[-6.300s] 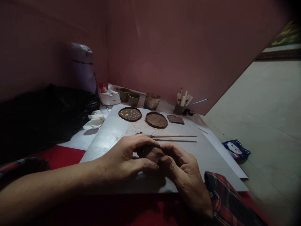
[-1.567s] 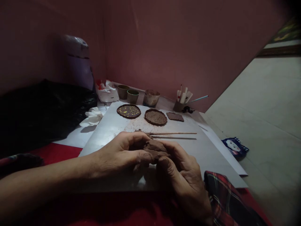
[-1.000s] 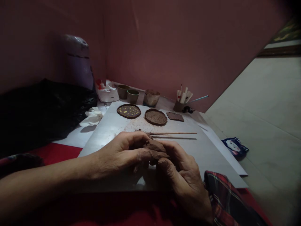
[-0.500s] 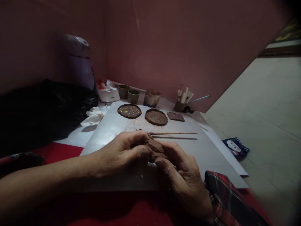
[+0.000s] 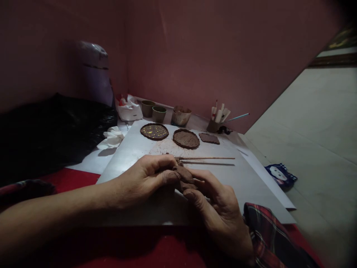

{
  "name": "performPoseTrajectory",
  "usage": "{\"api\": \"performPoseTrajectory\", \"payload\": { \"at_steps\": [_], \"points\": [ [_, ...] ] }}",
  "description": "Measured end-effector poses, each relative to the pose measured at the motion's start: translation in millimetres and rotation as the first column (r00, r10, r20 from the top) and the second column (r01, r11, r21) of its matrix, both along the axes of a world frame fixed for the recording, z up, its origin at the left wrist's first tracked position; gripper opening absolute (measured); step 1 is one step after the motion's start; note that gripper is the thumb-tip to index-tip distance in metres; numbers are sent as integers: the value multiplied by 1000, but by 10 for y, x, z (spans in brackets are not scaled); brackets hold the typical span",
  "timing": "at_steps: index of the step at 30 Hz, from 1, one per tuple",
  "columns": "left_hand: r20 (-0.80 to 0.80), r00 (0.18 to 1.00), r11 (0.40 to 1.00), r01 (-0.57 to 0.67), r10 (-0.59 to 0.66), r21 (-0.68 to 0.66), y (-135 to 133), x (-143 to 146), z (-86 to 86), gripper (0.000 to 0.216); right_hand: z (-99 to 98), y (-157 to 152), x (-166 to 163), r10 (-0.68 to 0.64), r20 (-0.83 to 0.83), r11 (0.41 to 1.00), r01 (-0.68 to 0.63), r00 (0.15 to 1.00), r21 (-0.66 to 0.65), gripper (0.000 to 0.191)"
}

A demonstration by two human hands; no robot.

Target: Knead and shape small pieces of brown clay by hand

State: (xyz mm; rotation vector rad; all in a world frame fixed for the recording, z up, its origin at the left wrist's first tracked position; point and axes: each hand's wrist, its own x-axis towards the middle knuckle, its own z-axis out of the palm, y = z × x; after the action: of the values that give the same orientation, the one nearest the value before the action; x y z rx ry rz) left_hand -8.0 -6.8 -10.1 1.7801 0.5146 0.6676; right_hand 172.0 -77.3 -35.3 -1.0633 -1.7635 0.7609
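Between my hands is a lump of brown clay (image 5: 185, 178), folded and uneven in shape. My left hand (image 5: 156, 173) grips its left side, thumb along the near face. My right hand (image 5: 216, 203) pinches the right side between thumb and fingers. Just beyond the clay, two thin wooden sticks (image 5: 213, 158) lie on the white board (image 5: 248, 186), their left ends by brown clay bits. Farther back on the board rest a round clay piece with yellow dots (image 5: 154, 131), a plain round clay piece (image 5: 186, 139) with a raised rim, and a small rectangular clay slab (image 5: 209, 138).
Behind the board stand two dark cups (image 5: 159, 114), a stained container (image 5: 181, 116) and a pot of tools (image 5: 214, 125). On the left are crumpled white tissue (image 5: 111, 137) and a black plastic bag (image 5: 55, 134). A dark blue pouch (image 5: 280, 175) lies at right.
The clay lump has shifted slightly in my fingers, its folds lying a little differently. Both hands keep their hold, and the view has moved very slightly.
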Motion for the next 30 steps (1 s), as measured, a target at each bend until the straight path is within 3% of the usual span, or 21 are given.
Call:
{"api": "performPoseTrajectory", "payload": {
  "at_steps": [9,18,24,30],
  "points": [
    [17,999,996,-34,36,-85,-39,31,17,19,-11,-6,2,-31,14,999,31,999,35,27],
    [47,998,978,55,-47,-200,-37,-8,-22,36,1,-2,-9,-58,21,997,57,998,58,28],
    [22,1000,954,-8,16,-300,-65,31,-13,25,4,-23,-11,-74,38,995,71,997,69,31],
    [-51,996,956,-89,77,-281,-100,47,3,27,-10,-21,-2,-50,64,996,45,997,76,35]
  ]
}}
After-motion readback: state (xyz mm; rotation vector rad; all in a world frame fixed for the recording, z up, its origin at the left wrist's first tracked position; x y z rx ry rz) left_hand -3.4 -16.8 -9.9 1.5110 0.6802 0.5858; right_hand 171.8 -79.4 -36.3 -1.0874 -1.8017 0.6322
